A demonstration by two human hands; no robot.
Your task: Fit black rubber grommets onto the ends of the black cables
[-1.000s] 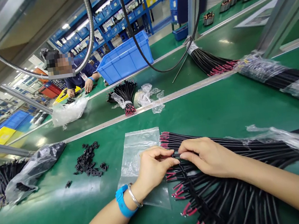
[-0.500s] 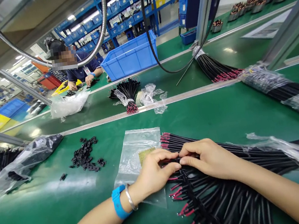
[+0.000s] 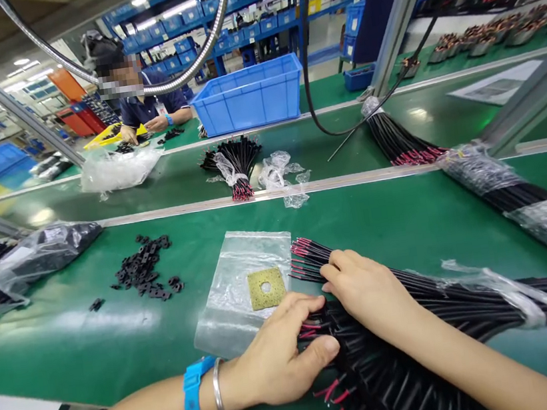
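Observation:
A big pile of black wires with red tips (image 3: 420, 320) lies on the green table (image 3: 366, 219) in front of me. My left hand (image 3: 278, 359), with a blue wristband and a metal bangle, rests on the wire ends at the pile's left edge, fingers curled over them. My right hand (image 3: 366, 293) lies on top of the pile, fingertips at the red tips. A clear plastic bag (image 3: 244, 289) sits left of the pile, and a small yellow-green square piece with a round hole (image 3: 266, 288) lies on it.
Several small black parts (image 3: 143, 269) lie scattered to the left, beside a plastic bag of dark parts (image 3: 19, 265). More wire bundles (image 3: 235, 163) (image 3: 504, 195) and a blue crate (image 3: 251, 93) sit farther back. A person (image 3: 150, 107) works at the far side.
My left hand has drawn back toward me along the wire ends, uncovering the square piece on the bag. My right hand has spread onto the pile. The view has tilted down.

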